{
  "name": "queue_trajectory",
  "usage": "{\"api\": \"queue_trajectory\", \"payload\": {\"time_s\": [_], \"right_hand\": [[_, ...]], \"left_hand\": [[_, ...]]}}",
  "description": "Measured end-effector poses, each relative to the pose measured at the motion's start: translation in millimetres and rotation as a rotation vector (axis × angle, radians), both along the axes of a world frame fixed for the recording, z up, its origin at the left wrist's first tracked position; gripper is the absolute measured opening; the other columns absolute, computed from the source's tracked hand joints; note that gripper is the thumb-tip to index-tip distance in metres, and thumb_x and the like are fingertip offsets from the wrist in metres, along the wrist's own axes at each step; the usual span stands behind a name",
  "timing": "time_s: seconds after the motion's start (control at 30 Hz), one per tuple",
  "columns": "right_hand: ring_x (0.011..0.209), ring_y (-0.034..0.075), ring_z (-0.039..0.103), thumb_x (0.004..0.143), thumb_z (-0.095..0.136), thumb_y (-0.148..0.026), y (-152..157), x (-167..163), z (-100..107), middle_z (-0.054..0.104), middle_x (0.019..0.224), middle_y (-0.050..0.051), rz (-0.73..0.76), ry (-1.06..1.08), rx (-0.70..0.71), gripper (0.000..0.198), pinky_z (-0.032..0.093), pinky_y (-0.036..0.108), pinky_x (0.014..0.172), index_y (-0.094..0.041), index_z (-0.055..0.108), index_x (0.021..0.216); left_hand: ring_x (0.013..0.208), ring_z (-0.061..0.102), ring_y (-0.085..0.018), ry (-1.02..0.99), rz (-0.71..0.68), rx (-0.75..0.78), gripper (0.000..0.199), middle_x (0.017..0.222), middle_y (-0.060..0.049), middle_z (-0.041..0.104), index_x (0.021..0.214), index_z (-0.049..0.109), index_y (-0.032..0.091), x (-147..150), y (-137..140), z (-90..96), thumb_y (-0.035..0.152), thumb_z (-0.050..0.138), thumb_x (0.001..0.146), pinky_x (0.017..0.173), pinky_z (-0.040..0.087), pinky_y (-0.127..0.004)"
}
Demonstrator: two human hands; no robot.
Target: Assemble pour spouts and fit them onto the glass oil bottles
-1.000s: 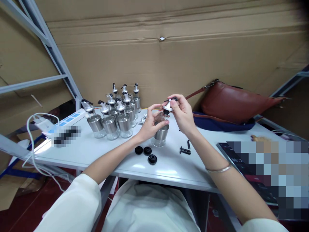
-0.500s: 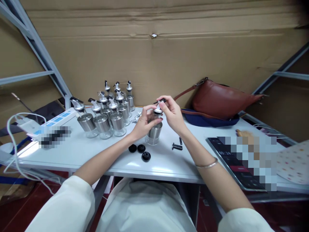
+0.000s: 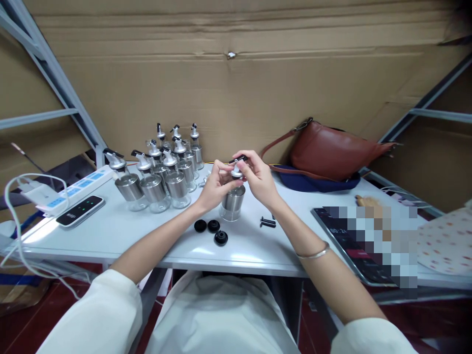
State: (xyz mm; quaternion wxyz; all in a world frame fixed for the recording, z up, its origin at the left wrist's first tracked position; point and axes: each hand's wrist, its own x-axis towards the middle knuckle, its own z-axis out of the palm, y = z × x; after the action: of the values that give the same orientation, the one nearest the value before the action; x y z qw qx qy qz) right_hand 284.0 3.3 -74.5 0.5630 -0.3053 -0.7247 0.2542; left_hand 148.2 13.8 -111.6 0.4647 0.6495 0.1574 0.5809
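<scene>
A glass bottle with a steel sleeve (image 3: pixel 233 201) stands upright on the table in front of me. On its neck is a silver pourer spout (image 3: pixel 237 170) with a black flap. My left hand (image 3: pixel 217 188) closes round the neck, just under the spout. The fingers and thumb of my right hand (image 3: pixel 259 178) pinch the spout from the right side. Fingers hide most of the neck, so how deep the spout sits cannot be seen. Several black round caps (image 3: pixel 221 238) lie in front of the bottle, and small black flap pieces (image 3: pixel 268 222) lie to its right.
Several similar bottles (image 3: pixel 154 191) with spouts stand grouped at the left. Beyond them are a white power strip (image 3: pixel 79 189), cables and a black-faced device (image 3: pixel 81 211). A brown bag (image 3: pixel 324 152) rests at the back right, with a tablet (image 3: pixel 346 241) nearer the edge.
The spout and my right hand sit slightly lower over the bottle. Both hands keep their grip. The whole view has shifted a little.
</scene>
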Motion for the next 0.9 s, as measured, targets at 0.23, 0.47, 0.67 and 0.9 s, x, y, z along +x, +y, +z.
{"api": "queue_trajectory", "payload": {"time_s": [0.23, 0.47, 0.67, 0.9], "right_hand": [[0.084, 0.017, 0.064, 0.091, 0.048, -0.041, -4.1, -0.4, -2.2, 0.067, 0.09, 0.002, -0.096, -0.068, 0.138, 0.022, 0.047, 0.029, 0.077, -0.024, 0.059, 0.098], [0.082, 0.017, 0.066, 0.092, 0.049, -0.041, -1.7, -1.4, -6.6, 0.07, 0.09, 0.002, -0.132, -0.047, 0.237, 0.022, 0.048, 0.029, 0.08, -0.023, 0.061, 0.098], [0.088, 0.018, 0.066, 0.095, 0.04, -0.037, -2.4, 0.0, -10.0, 0.069, 0.104, 0.004, -0.156, -0.082, 0.249, 0.028, 0.05, 0.031, 0.081, -0.024, 0.06, 0.11], [0.071, 0.017, 0.066, 0.095, 0.04, -0.037, 0.3, 6.6, -1.4, 0.071, 0.089, 0.002, -0.065, -0.011, 0.095, 0.043, 0.055, 0.034, 0.07, -0.027, 0.038, 0.137]], "left_hand": [[0.078, 0.067, -0.01, -0.067, 0.019, -0.002, 0.042, 0.088, 0.005, 0.068, 0.083, 0.042, 0.021, 1.7, 1.0, -2.3, 0.032, 0.079, 0.066, 0.071, 0.052, -0.024], [0.081, 0.068, -0.011, -0.053, 0.105, -0.003, 0.043, 0.086, 0.004, 0.068, 0.077, 0.043, 0.02, 3.4, -1.0, -2.1, 0.039, 0.08, 0.063, 0.073, 0.052, -0.023], [0.079, 0.068, -0.01, -0.001, 0.052, 0.023, 0.042, 0.088, 0.005, 0.068, 0.087, 0.039, 0.022, -1.7, 0.3, -2.4, 0.034, 0.076, 0.07, 0.073, 0.052, -0.022], [0.08, 0.07, -0.014, 0.051, -0.016, -0.007, 0.052, 0.091, 0.002, 0.068, 0.102, 0.031, 0.025, -4.7, -4.3, 12.1, 0.031, 0.074, 0.074, 0.078, 0.054, -0.029]]}}
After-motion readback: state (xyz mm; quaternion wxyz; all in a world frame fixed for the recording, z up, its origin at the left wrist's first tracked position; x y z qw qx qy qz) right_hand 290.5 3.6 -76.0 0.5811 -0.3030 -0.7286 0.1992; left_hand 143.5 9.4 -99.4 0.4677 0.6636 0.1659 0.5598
